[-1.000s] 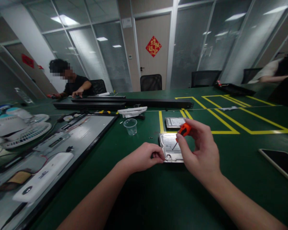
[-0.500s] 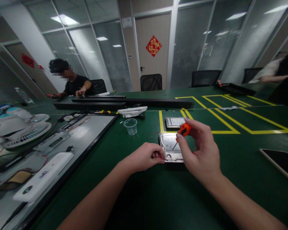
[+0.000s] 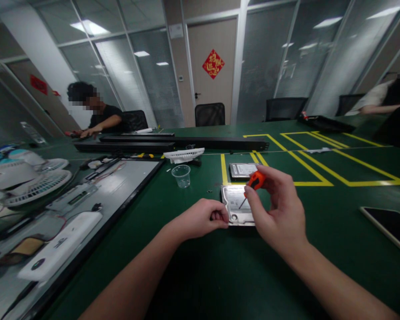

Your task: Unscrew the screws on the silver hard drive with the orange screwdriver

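Note:
A silver hard drive (image 3: 231, 200) lies flat on the green table in front of me. My left hand (image 3: 205, 218) is closed at its near left corner, fingers curled and fingertips gripping the edge. In my right hand (image 3: 283, 211) is a screwdriver (image 3: 256, 179) with an orange and black handle, pinched between thumb and fingers. Its thin shaft slants down to the drive's top face; whether the tip sits in a screw is too small to tell. My right hand hides the drive's right side. Just behind lies a second hard drive (image 3: 242, 170), and small screws (image 3: 210, 191) rest to the left.
A clear plastic cup (image 3: 182, 177) and a white slotted part (image 3: 184, 154) stand left of the drives. Further left lies a large panel (image 3: 133, 178) with a white device (image 3: 62, 244) on it. Long black bars (image 3: 216, 143) cross behind. A phone (image 3: 391, 226) lies right. Two people sit across.
My hands, the screwdriver and the drive have hardly moved. At the far left, the other person's raised hand has come down and to the left.

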`<control>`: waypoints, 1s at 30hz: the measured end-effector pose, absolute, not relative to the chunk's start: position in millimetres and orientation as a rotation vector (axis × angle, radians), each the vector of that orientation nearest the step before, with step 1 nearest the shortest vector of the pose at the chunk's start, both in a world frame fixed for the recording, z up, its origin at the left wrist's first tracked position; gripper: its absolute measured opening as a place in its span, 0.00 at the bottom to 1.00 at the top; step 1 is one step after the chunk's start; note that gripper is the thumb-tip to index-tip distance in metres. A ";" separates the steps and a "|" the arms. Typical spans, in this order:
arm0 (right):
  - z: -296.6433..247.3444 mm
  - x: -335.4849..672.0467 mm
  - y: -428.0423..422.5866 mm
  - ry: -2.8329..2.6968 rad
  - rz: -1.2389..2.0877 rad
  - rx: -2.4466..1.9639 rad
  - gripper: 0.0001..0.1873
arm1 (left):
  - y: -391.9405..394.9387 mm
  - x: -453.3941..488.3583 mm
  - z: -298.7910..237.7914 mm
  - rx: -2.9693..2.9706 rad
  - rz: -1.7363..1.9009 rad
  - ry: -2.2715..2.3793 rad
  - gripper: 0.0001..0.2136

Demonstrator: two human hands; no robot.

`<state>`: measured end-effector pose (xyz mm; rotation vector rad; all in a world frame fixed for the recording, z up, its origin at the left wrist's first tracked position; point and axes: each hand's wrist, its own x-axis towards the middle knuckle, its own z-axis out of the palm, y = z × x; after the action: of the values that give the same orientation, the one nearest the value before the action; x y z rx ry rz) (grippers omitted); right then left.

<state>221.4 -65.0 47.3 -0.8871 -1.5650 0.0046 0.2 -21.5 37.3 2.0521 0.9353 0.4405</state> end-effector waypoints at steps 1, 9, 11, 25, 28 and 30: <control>47.3 221.5 -65.3 -1.565 0.007 -0.885 0.29 | -21.3 0.0 37.2 2.046 0.440 0.929 0.04; 45.6 220.9 -66.3 -1.558 0.066 -0.852 0.30 | -20.4 -0.8 35.4 2.040 0.444 0.919 0.04; 45.0 220.6 -67.0 -1.566 0.096 -0.835 0.30 | -20.2 -1.0 34.8 2.043 0.447 0.917 0.05; 43.5 218.5 -68.6 -1.644 0.206 -0.828 0.29 | -20.9 -1.2 37.2 2.026 0.411 0.936 0.08; 43.4 218.4 -67.8 -1.659 0.191 -0.842 0.28 | -21.0 -1.1 37.4 2.025 0.414 0.937 0.08; 43.1 218.4 -67.6 -1.662 0.189 -0.856 0.28 | -20.9 -0.9 37.7 2.024 0.410 0.939 0.08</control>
<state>218.4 -67.6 43.1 -0.8557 -1.6623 0.1891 -0.9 -20.9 37.7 2.0243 0.9394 0.4095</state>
